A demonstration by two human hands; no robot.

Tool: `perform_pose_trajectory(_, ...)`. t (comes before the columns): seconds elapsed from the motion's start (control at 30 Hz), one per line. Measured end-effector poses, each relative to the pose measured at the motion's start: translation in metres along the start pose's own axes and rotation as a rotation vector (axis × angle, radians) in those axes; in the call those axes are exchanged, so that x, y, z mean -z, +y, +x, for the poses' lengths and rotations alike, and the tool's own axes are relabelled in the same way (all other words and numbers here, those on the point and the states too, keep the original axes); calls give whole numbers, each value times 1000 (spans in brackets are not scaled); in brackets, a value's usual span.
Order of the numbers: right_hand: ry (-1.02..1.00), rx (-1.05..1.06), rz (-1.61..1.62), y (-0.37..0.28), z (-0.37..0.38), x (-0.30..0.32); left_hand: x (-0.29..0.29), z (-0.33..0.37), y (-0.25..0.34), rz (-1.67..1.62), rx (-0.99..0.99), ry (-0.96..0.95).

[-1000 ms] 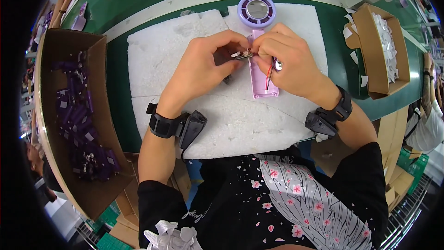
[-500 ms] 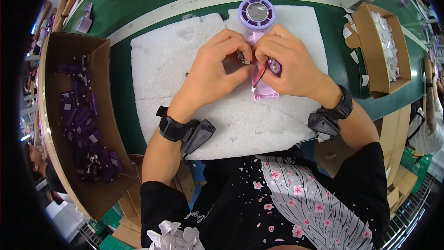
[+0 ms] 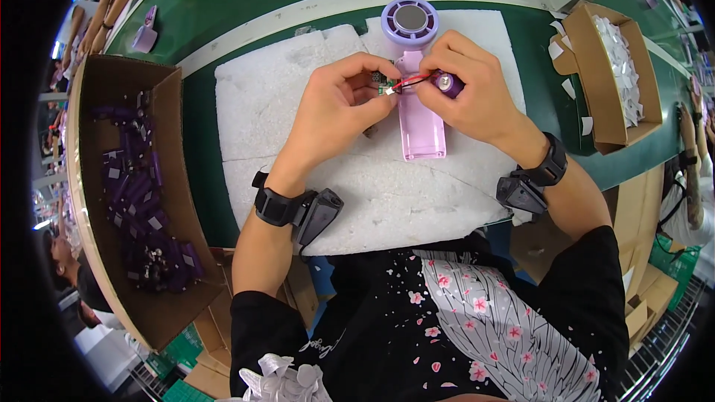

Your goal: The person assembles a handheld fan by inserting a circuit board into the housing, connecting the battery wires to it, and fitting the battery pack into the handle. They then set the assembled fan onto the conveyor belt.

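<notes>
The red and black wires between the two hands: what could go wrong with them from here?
The red and black wires stretch from the right hand, which holds a purple cylinder, to the left hand; spreading the hands might strain them.

The small green circuit board is pinched at the left fingertips, so it could slip onto the white foam.

A pale pink fan handle lies hollow side up below its round lilac head; a small green circuit board is beside its upper left edge. Red and black wires stretch toward a purple cylindrical battery; its metal end faces up.
</notes>
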State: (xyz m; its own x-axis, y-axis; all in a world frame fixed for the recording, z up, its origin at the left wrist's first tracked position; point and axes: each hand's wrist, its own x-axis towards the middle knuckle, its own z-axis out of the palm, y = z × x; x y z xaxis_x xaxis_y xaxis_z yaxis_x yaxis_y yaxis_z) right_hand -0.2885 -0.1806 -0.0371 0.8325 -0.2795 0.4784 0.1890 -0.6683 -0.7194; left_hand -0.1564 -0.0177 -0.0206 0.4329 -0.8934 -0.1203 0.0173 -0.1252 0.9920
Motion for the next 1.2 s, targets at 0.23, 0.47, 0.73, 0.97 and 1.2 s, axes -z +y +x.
perform_pose_trajectory(0.23, 25, -44, 26, 0, -1, 1, -2, 3, -1, -73, 79, 10)
perform_pose_trajectory(0.47, -53, -46, -41, 0, 0, 0, -5, 2, 0, -150, 49, 89)
perform_pose_trajectory(0.73, -154, -43, -112, -3, 0, 2, -7, 2, 2, -18, -7, 109)
perform_pose_trajectory(0.97, -131, -52, -61, -2, 1, 3, 5, 4, -2, -146, 15, 9)
perform_pose_trajectory(1.2, -97, 29, -23, 0, 0, 5, 9, 3, -4, -146, 55, -68)
